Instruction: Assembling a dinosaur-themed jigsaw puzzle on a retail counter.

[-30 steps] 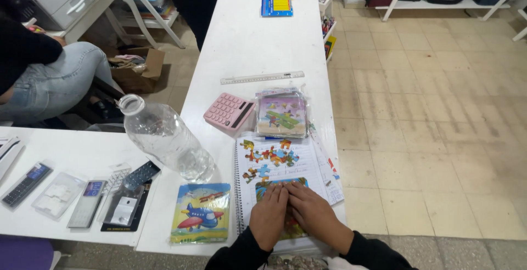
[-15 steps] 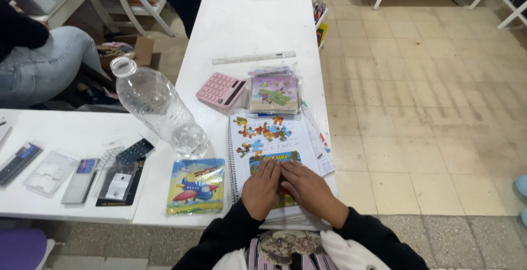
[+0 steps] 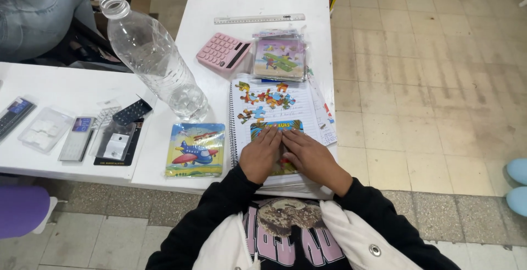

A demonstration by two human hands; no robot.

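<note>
Hands (image 3: 288, 157) flat, open, pressing glossy cardboard puzzle (image 3: 277, 146), on spiral notebook (image 3: 274, 111); ribbed plastic bottle (image 3: 153, 56) nearby

One clear plastic bottle (image 3: 156, 56). One pink calculator (image 3: 222, 51). One clear ruler (image 3: 259, 19). One spiral notebook (image 3: 307, 113), bearing one part-built puzzle (image 3: 274, 129) and a handful of loose puzzle pieces (image 3: 264, 99) (too small and overlapping to count exactly). One airplane puzzle board (image 3: 196, 150). One bagged stack of puzzles (image 3: 279, 56). Two hands: left hand (image 3: 260, 156), right hand (image 3: 312, 157).
</note>
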